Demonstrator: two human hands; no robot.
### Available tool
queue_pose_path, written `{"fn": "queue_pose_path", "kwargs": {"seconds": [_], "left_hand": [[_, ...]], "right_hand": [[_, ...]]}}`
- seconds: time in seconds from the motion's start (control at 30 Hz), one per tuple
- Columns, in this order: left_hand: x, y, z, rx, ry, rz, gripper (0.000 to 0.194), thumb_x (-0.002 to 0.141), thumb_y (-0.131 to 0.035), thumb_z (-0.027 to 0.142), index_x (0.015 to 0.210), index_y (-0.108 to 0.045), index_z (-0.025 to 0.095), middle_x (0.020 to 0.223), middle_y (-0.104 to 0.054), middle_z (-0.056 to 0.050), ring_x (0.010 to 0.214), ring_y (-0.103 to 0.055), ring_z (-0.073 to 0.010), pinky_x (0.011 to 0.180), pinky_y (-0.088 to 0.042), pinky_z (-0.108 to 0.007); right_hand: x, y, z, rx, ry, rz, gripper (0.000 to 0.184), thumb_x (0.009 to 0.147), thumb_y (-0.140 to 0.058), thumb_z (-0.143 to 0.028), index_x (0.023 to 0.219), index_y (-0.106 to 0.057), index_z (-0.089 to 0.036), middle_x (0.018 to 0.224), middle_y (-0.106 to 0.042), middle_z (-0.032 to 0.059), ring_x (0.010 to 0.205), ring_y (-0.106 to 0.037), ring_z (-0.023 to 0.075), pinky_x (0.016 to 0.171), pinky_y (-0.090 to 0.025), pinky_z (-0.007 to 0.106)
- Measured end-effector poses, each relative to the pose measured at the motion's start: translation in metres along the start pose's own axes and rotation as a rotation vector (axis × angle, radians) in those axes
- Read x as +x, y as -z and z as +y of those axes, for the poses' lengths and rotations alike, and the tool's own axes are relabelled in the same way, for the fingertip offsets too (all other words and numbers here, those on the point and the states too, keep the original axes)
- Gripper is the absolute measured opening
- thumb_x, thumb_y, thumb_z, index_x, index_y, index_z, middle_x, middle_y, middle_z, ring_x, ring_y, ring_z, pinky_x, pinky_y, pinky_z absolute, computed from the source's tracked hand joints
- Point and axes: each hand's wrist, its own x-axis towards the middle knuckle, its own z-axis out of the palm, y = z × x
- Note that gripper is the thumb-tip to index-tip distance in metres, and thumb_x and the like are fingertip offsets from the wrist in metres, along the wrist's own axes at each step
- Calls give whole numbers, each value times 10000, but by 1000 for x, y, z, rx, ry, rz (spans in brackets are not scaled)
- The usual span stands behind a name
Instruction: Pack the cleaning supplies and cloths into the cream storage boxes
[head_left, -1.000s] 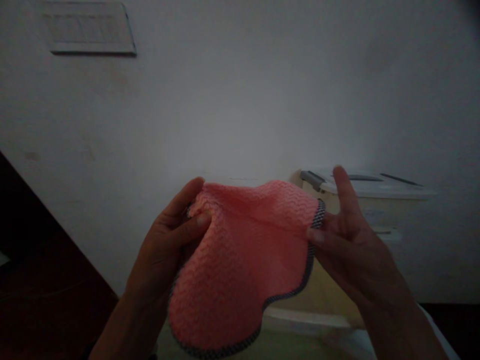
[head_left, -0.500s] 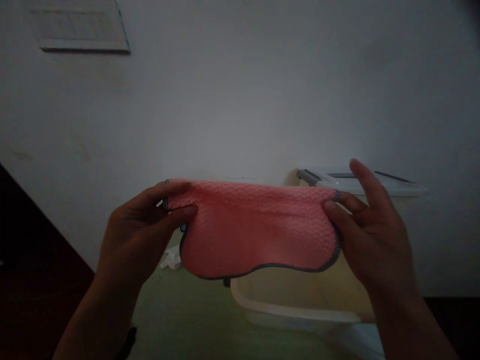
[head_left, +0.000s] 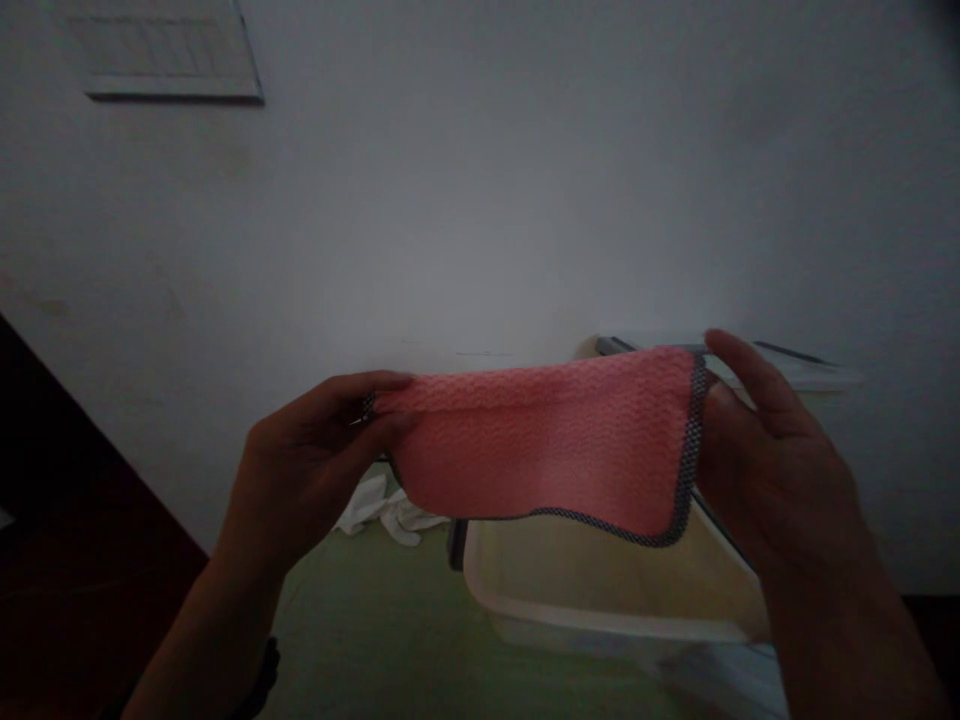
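Note:
A pink textured cleaning cloth (head_left: 540, 440) with a dark checked border hangs folded over along its top, above a plastic bin. My left hand (head_left: 322, 450) pinches its left end between thumb and fingers. At the right end, my right hand (head_left: 772, 450) holds the cloth near its upper corner, index finger raised; the thumb tip is partly hidden by the cloth. The cloth is pulled fairly taut between both hands, its lower edge wavy and loose.
Below stands an open pale plastic bin (head_left: 615, 620) on a green surface (head_left: 390, 620). Its lid (head_left: 810, 375) leans at the white wall (head_left: 480, 200). Crumpled white cloth or paper (head_left: 390, 510) lies left of the bin. A panel (head_left: 165, 50) hangs upper left.
The cloth's right end has risen and turned so its border shows full length. My left hand has shifted right, my right hand slightly right. More of the white crumpled item shows.

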Motion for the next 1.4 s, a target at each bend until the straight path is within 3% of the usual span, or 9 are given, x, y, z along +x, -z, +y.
{"fn": "queue_pose_path", "kwargs": {"seconds": [0.1,0.23,0.4,0.5,0.67,0.9,1.2,1.3,1.4], "left_hand": [[-1,-2,2,39,16,23,260,717,-726,282,973,-688,264,867,-723,23,766,-659,-150,683,-545,-209],[0,-1,4,62,60,60,197,737,-701,303,927,-699,247,807,-724,20,712,-654,-149,618,-538,-203],[3,5,-1,50,7,-51,168,727,-715,266,894,-711,282,845,-729,38,714,-649,-127,660,-531,-197],[3,7,-3,33,-25,-115,288,697,-743,261,975,-686,303,891,-714,42,732,-638,-121,702,-521,-204],[1,9,-2,112,-10,-77,277,718,-720,304,991,-674,299,893,-708,34,752,-638,-138,720,-507,-224],[2,12,-2,224,-24,-82,200,753,-680,349,947,-695,301,878,-718,36,744,-645,-147,671,-489,-204],[5,14,-4,221,-93,-83,107,804,-635,316,887,-701,309,858,-612,25,784,-574,-123,703,-457,-190],[5,9,-9,-4,-4,-125,108,824,-606,312,886,-673,255,911,-597,6,878,-568,-137,785,-460,-222],[4,-4,-12,-397,286,-186,149,848,-556,362,875,-614,227,908,-644,-12,842,-607,-157,729,-503,-265]], "right_hand": [[1,1,0,58,0,-129,524,708,-701,-196,1153,-557,-431,1116,-660,-45,1049,-609,211,751,-554,356],[2,1,3,-27,-4,-35,341,703,-719,-204,998,-663,-367,974,-699,-49,890,-649,159,730,-544,288],[1,5,2,-180,58,52,175,750,-698,-261,920,-708,-304,849,-713,-21,764,-645,126,655,-519,228],[-1,8,0,-251,93,49,278,721,-720,-264,994,-697,-311,908,-720,-5,817,-661,169,697,-546,292],[-5,10,-1,-377,150,-3,446,695,-736,-315,1125,-635,-380,1001,-704,-41,888,-656,190,772,-545,342],[-7,6,-9,-696,299,76,222,768,-664,-372,986,-703,-356,896,-708,-37,764,-654,157,649,-521,274],[-3,9,-6,-629,322,107,92,790,-631,-373,821,-671,-296,851,-646,-33,821,-605,168,732,-484,303],[-2,8,0,-475,251,65,113,821,-590,-386,844,-642,-289,964,-644,-31,927,-590,176,793,-456,311],[-2,2,4,-365,104,9,154,828,-575,-427,795,-597,-279,701,-574,-46,631,-561,132,537,-431,244]]}}
